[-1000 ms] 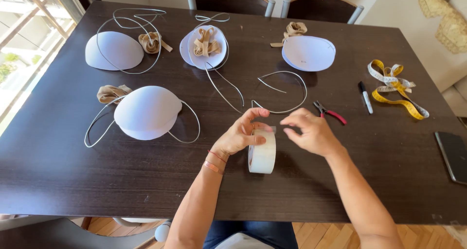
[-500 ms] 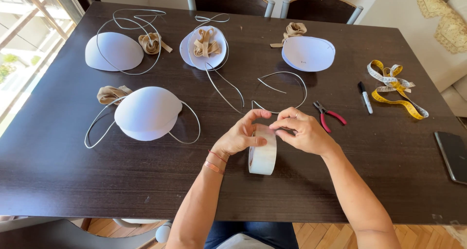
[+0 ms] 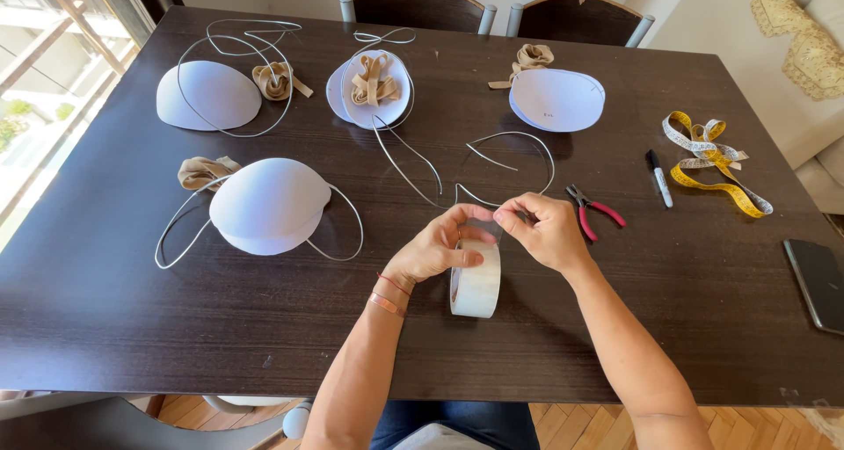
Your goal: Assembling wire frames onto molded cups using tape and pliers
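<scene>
**Tape roll held between both hands**

A roll of clear tape (image 3: 476, 281) is stood on edge on the dark table (image 3: 132, 309), steadied by the left hand (image 3: 435, 250) curled over its top. Its free end is pinched by the right hand (image 3: 547, 230). Red-handled pliers (image 3: 594, 211) lie just beyond the right hand. Bare tabletop is left nearer the body.

Both bare forearms reaching up from the lower edge and converging near the middle. Left hand (image 3: 437, 250) turned thumb-side up, fingers curled inward, thumb stretched toward the other hand, two thin bracelets at the wrist. Right hand (image 3: 543, 230) set just beside it, knuckles up, index fingertip and thumb pinched together at the tips, remaining fingers folded loosely under. Fingertips of the two hands nearly meeting. Elbows bent, right forearm angled in from the lower right.
</scene>
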